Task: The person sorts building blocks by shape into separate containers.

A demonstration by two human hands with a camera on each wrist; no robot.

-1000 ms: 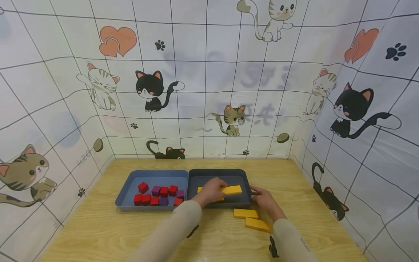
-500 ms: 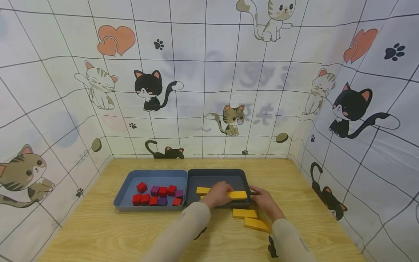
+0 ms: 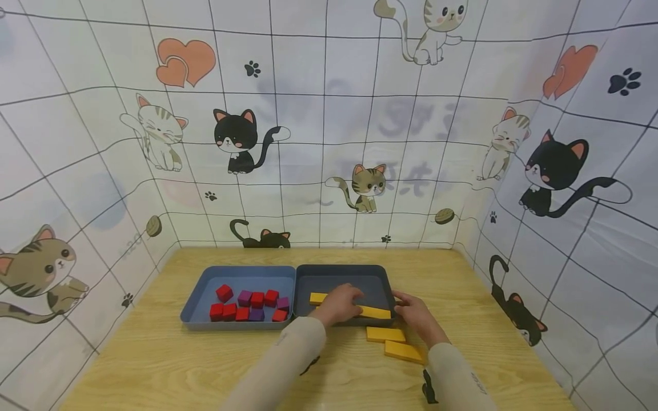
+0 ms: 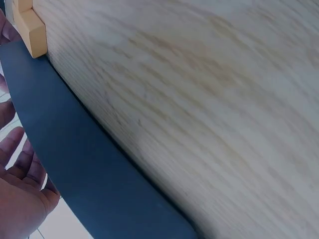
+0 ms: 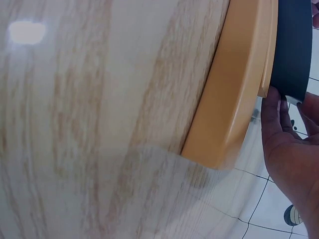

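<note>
My left hand (image 3: 340, 301) reaches into the dark tray (image 3: 339, 268) and grips a yellow plank (image 3: 377, 312) that lies low along the tray's front right. The end of another yellow plank (image 3: 317, 297) shows to the left of the hand. My right hand (image 3: 411, 311) rests against the tray's right front corner, with its fingers (image 5: 275, 117) touching the rim (image 5: 291, 45). The left wrist view shows that rim (image 4: 75, 164) beside my palm (image 4: 20, 194). Two more yellow planks (image 3: 385, 334) (image 3: 404, 351) lie on the table under my right wrist, one of them (image 5: 239, 84) close in the right wrist view.
A lighter blue tray (image 3: 241, 269) adjoins the dark one on the left and holds several red cubes (image 3: 224, 293) and purple cubes (image 3: 244, 297). The wooden table (image 3: 154, 354) is walled on three sides by cat-print cloth (image 3: 329, 142).
My left hand has carried the yellow plank from the middle of the dark tray toward its front right and lower. The right hand has stayed at the tray's corner.
</note>
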